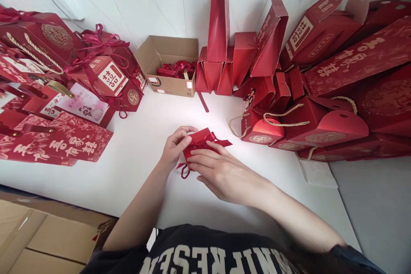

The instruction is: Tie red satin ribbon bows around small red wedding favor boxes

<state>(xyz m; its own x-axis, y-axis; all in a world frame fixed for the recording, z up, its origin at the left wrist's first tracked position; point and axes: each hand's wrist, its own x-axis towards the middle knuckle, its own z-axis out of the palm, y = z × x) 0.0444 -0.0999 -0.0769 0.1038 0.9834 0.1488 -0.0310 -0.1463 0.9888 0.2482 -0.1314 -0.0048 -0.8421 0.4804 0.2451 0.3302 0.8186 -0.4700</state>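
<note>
Left hand (176, 146) pinches small red box (196, 144), right hand (224, 174) at 4 o'clock, grip unclear; loose ribbon (214, 138) may slip undone.

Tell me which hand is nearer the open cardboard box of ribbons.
Left. The left hand lies toward the person from the cardboard box; the right hand is farther back and rightward. Both touch the small red box.

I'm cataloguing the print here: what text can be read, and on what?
"囍": white label of the left box.
"囍": label on the upper right box.
"吾家有喜", likely: long bag on the right and flat bag on the left.
Letters on the shirt: cut off, unreadable.
Stickers on the carton: too small.
No text seen on the small box in the left hand.
</note>
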